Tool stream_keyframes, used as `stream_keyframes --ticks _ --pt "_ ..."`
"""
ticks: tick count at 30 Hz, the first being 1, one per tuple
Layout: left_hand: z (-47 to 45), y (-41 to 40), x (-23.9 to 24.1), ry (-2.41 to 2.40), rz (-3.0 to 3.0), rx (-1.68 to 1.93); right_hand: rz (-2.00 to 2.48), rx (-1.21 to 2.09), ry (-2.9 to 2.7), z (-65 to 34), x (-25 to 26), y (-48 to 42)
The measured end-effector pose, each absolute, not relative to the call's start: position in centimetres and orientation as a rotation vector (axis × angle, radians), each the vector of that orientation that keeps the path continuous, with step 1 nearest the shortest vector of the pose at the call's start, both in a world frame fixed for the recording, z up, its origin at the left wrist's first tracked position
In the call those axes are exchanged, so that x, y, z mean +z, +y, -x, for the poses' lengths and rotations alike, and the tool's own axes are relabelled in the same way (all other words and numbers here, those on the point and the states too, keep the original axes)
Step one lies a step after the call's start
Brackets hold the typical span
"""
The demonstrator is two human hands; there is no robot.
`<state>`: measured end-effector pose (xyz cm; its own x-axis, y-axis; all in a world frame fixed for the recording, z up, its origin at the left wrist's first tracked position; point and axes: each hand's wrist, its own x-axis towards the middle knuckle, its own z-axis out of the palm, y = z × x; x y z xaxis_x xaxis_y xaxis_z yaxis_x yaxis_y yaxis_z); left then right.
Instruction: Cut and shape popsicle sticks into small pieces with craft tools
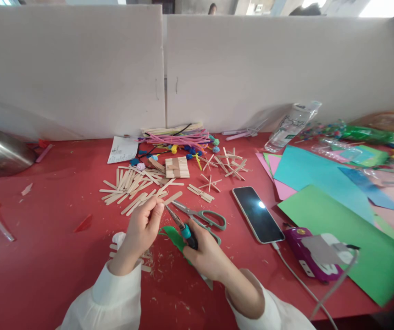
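Note:
Both my hands are at the front middle of the red table. My left hand (144,224) is closed, pinching a wooden craft stick (173,198) by its near end. My right hand (205,252) grips a slim tool (187,233) with a dark metal shaft and a black-and-teal handle. The shaft's tip is at the stick, close to my left fingertips. A curved green piece (173,237) lies under the tool beside my right fingers, partly hidden. Grey-green scissors (202,217) lie just beyond my right hand. Pale shavings (152,266) are scattered below.
Loose craft sticks (133,183), a banded stick bundle (177,167) and star-shaped stick pieces (210,184) lie ahead, before pink pipe cleaners (179,137). On the right are a phone (257,215), cable, purple device (308,256), coloured paper (324,176) and plastic bottle (291,126). White panels (69,68) stand behind.

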<state>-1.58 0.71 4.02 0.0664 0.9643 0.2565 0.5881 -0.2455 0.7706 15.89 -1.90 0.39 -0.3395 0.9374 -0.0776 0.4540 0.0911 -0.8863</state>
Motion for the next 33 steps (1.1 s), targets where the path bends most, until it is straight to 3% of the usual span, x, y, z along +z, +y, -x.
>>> stream_keyframes --ticks 33 --pt "1.85 0.79 4.15 1.457 -1.933 1.061 1.446 1.184 -1.913 -15.79 0.57 -1.99"
